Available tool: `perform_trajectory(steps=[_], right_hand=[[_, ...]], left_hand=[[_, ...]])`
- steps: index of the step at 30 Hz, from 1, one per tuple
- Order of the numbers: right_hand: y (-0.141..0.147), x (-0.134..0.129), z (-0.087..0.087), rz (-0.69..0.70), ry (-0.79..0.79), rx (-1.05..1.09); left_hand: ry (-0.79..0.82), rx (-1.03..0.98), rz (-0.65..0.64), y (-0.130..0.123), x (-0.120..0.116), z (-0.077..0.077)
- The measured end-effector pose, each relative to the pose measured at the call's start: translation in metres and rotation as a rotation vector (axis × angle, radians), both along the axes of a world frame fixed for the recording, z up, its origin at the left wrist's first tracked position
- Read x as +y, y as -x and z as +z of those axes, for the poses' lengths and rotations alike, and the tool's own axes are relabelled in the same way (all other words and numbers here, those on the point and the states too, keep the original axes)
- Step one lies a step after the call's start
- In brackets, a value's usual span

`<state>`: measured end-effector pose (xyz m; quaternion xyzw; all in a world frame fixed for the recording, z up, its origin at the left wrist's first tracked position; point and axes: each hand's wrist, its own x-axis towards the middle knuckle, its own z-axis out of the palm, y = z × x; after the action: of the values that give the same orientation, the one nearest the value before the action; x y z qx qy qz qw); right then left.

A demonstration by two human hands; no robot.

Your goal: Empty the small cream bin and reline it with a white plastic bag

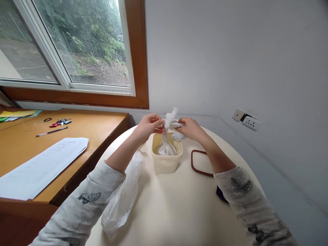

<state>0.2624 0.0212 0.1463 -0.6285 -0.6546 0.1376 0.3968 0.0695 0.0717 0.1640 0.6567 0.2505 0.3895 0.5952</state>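
Note:
A white plastic bag [167, 147] sits inside a cream plastic container [167, 164], its neck gathered and twisted above the rim. My left hand [151, 125] pinches the bag's neck from the left. On the other side, my right hand [191, 129] grips the twisted end of the same bag. The bag's contents are hidden by the plastic. Below my left forearm lies a clear, crumpled plastic bag [125, 194]. Beside the container, partly behind my right forearm, rests a brown-rimmed lid or frame [197, 168].
The round cream table [174, 212] stands against the wall. A dark object [221, 194] shows under my right sleeve. At left, a wooden desk [102, 123] holds papers [51, 167], a pen [52, 132] and keys [61, 122]. A wall socket [252, 123] is at right.

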Motion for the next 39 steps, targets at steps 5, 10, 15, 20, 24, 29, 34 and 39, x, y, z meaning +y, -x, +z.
perform_trajectory(steps=[5, 10, 15, 20, 24, 29, 34, 39], right_hand=[[-0.011, -0.002, 0.008, -0.135, -0.32, -0.057], [0.004, -0.005, 0.016, 0.041, -0.438, 0.092], [0.014, -0.005, 0.019, 0.198, -0.333, 0.099], [0.007, 0.002, 0.016, -0.041, -0.367, 0.238], [0.011, 0.001, 0.022, -0.077, -0.202, 0.452], [0.024, -0.006, 0.027, 0.236, 0.091, 0.658], [0.028, 0.0, 0.019, 0.266, -0.036, 0.677], [0.03, -0.002, 0.018, 0.247, -0.091, 0.543]], left_hand=[[-0.019, -0.054, 0.13, 0.012, 0.011, 0.006], [0.292, 0.095, -0.074, 0.003, 0.013, 0.007], [0.286, 0.011, -0.128, -0.009, 0.015, 0.0], [0.221, -0.153, -0.059, -0.009, 0.015, 0.0], [0.025, -0.202, 0.029, -0.01, 0.008, 0.002], [-0.296, -0.113, 0.046, -0.016, -0.009, 0.0], [-0.207, -0.123, -0.021, -0.011, -0.01, -0.002], [0.206, -0.162, -0.146, 0.001, 0.003, 0.008]])
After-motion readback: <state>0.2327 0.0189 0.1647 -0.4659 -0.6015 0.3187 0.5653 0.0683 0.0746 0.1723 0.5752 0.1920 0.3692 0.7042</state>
